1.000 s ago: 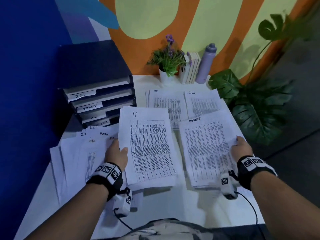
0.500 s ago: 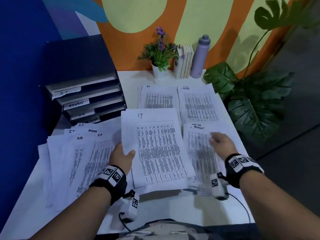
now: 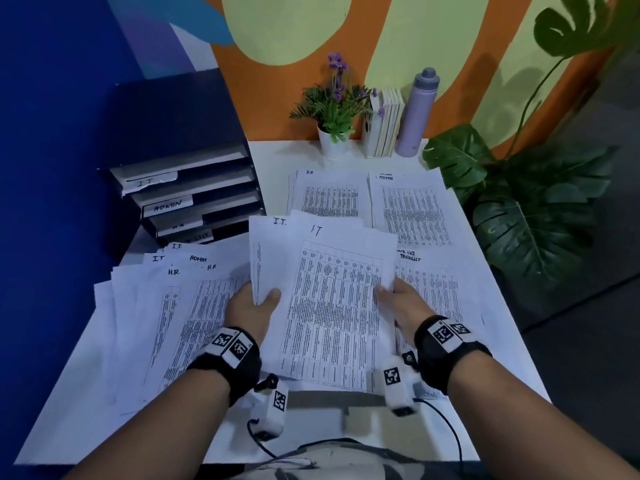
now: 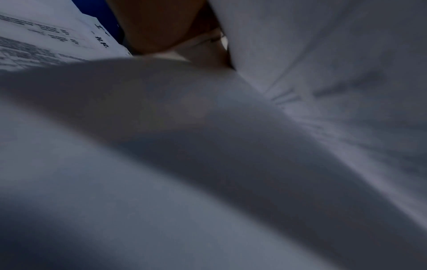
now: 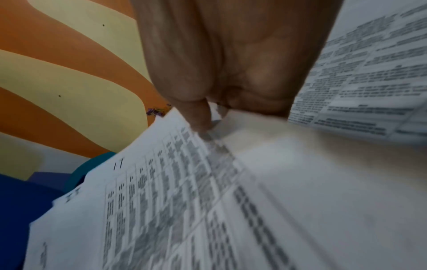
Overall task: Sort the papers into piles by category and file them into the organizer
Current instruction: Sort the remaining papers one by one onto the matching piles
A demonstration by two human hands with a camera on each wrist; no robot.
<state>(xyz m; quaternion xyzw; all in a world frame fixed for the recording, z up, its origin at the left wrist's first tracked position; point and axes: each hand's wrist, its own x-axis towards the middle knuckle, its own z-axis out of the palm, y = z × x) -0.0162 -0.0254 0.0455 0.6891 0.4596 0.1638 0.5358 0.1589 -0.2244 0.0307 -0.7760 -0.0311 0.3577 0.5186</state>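
Note:
I hold a small stack of IT sheets [image 3: 332, 299] above the white table [image 3: 97, 403]. My left hand [image 3: 258, 303] grips its left edge, thumb on top. My right hand [image 3: 393, 294] pinches its right edge, as the right wrist view shows on the IT sheets [image 5: 175, 191]. Sorted piles lie behind: HR pile [image 3: 327, 195], ADMIN pile [image 3: 412, 209], and a tasklist pile [image 3: 436, 289] under my right hand. An unsorted fan of papers [image 3: 166, 306] lies at the left. The dark organizer [image 3: 194, 195] with labelled trays stands at the back left. The left wrist view shows only the underside of paper [image 4: 323, 73].
A potted plant [image 3: 334, 109], upright books [image 3: 384, 123] and a lilac bottle [image 3: 417, 112] stand along the back wall. A large leafy plant [image 3: 530, 209] crowds the table's right edge. The blue wall is close on the left.
My right hand left the tasklist pile and moved left to take the right edge of the IT sheets. A second IT sheet now shows behind the first.

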